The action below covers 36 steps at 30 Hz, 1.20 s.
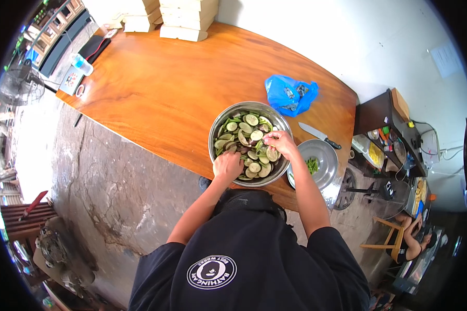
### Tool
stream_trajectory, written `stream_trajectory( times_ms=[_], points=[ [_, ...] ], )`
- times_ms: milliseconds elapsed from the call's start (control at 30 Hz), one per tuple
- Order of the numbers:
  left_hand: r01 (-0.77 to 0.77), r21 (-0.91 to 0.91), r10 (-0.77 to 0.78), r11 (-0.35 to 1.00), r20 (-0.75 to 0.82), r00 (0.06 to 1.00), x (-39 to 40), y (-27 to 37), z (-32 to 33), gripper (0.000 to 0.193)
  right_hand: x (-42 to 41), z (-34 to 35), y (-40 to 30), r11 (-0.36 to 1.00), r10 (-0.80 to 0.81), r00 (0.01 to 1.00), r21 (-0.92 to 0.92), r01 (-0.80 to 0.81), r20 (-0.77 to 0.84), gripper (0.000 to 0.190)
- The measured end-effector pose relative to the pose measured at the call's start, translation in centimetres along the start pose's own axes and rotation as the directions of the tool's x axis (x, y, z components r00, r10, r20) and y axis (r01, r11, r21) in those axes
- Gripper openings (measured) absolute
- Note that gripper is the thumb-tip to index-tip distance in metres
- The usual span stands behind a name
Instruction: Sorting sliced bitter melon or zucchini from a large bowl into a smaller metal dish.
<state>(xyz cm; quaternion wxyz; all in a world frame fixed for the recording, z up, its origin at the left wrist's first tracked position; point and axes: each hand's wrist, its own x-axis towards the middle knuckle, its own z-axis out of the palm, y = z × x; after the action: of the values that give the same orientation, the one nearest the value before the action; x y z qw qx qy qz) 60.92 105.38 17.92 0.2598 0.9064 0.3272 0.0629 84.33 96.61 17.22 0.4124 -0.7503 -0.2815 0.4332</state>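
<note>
A large stainless steel bowl point(216, 111) stands at the table's near edge, before my body. Sliced eggplant point(257, 135) fills it, mixed with cut green bean pieces point(264, 149). My left hand point(228, 166) reaches over the near left rim, its fingers down among the slices and partly hidden. Over the right side of the bowl is my right hand point(281, 142), fingers bent close above the vegetables; whether a piece is pinched in them is too small to tell. Right of the bowl, partly behind my right forearm, a grey metal basin point(329, 161) holds more green pieces point(312, 165).
A kitchen knife point(319, 135) lies beside the basin on the wooden table point(171, 89). Beyond the bowl sits a blue plastic bag point(292, 95). Stacked cardboard boxes point(185, 23) and a water bottle point(81, 64) are farther off. A person point(410, 241) sits at right near a fan point(389, 196).
</note>
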Motion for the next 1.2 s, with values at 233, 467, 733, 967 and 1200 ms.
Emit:
stream_trajectory(
  times_ms=[233,467,733,967,1200],
  points=[
    [0.02,0.038,-0.022,0.999,0.039,0.999,-0.2,-0.2,0.2,0.02,-3.3,-1.1,-5.3,0.973,-0.062,0.996,0.225,0.046,0.066,0.014],
    [0.004,0.097,-0.015,0.995,0.113,0.994,0.2,0.7,-0.2,0.025,-2.1,-1.1,-1.5,0.951,0.001,0.995,0.308,-0.032,0.099,0.018],
    [0.009,0.121,-0.025,0.993,0.132,0.991,0.1,0.9,0.0,0.027,-3.3,-0.1,0.4,0.971,0.035,0.999,0.237,-0.043,0.038,0.019],
    [-0.061,0.136,0.059,0.989,0.017,0.998,-0.1,0.2,0.4,0.044,-4.9,1.4,-0.6,0.852,0.034,0.995,0.518,-0.079,0.095,0.018],
    [-0.162,0.051,0.154,0.985,0.143,0.978,-0.3,0.0,-0.6,0.03,-6.7,0.4,-1.5,0.816,0.061,0.996,0.571,-0.085,0.06,0.018]
  ],
)
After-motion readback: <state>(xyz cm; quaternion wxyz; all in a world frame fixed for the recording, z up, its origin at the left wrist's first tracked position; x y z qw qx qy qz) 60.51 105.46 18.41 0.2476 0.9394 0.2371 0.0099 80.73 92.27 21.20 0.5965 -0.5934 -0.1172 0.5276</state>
